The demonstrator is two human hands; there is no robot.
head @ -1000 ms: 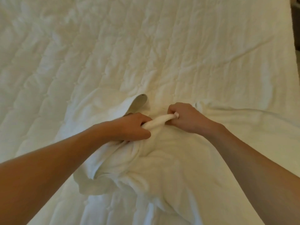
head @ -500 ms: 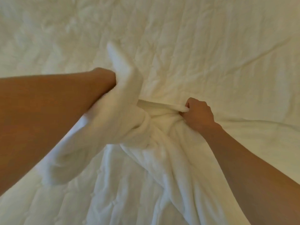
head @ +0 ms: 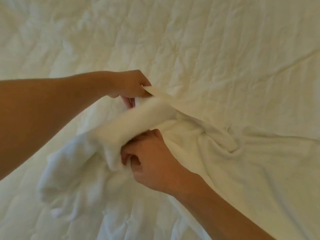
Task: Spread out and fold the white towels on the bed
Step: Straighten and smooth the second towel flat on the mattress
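Towel [head: 181, 135] lies bunched and twisted on the bed [head: 225, 49], neither spread nor folded yet. Left hand [head: 131, 85] pinches an edge, lifting it; right hand [head: 152, 163] clutches a thick fold nearer the body. Spreading has barely started, and all the folding remains.

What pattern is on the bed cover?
The bed cover is cream, quilted, with no print; clearest in the head view.

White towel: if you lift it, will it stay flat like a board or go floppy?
Probably floppy: the white towel sags and bunches between the left hand and the right hand. Its unheld end droops toward the bed, so it likely won't stay flat. It crumples in both grips, so probably soft.
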